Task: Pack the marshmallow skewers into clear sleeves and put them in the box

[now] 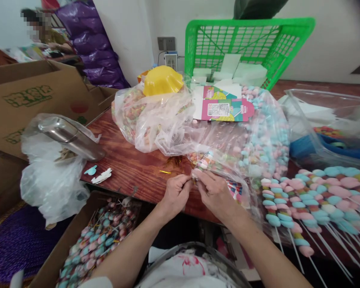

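Note:
My left hand [177, 193] and my right hand [212, 191] meet at the table's front edge, fingers pinched closed. Between the fingertips is something small and pale that I cannot make out. Just beyond the left hand, a thin gold twist tie [165, 172] lies on the wooden table [123, 168]. A large clear bag of pink and blue marshmallows [265, 132] spreads behind and right of my hands. Rows of marshmallow skewers [313, 196] on white sticks lie at the right. Below my left forearm, a cardboard box holds several marshmallow skewers in shiny wrapping [97, 236].
A steel flask [70, 138] leans beside a crumpled plastic bag [52, 180]. A yellow bowl [163, 81] rests on a bag of colourful sweets [129, 114]. Behind stands a green basket [249, 26]; a clear bin [342, 108] is at the right. Another person [48, 34] sits far left.

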A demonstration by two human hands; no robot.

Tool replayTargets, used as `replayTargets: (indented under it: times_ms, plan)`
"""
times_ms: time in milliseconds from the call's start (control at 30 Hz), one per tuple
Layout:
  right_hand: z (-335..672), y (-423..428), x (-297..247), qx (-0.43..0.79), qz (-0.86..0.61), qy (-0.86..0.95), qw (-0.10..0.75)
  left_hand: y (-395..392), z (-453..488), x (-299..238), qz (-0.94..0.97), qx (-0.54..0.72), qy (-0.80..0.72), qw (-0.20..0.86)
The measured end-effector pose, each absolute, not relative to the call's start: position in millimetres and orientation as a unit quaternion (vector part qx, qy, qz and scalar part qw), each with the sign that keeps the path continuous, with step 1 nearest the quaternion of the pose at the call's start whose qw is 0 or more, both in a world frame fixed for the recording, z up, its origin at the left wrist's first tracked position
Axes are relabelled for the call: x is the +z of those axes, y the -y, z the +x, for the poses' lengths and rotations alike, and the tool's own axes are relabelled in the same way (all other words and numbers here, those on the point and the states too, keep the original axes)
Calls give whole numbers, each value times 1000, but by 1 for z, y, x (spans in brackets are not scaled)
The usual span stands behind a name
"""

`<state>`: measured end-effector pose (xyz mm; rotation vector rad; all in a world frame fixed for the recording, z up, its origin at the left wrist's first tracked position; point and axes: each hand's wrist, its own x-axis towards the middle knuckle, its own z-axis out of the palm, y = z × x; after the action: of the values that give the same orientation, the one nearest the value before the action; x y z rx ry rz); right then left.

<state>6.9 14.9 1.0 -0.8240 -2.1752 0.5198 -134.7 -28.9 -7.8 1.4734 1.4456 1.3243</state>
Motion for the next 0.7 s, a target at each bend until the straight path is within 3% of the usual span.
replayTargets:
  times_ms: [367,567,700]
  plan:
    - [9,2,-7,348,-409,700,471,25,-124,-10,411,569,-533,474]
    - [22,8,-25,495,-396,622,460,26,-116,-4,461,524,-508,505]
    - [47,7,-22,516,-359,653,422,27,-114,4,409,446,-464,647]
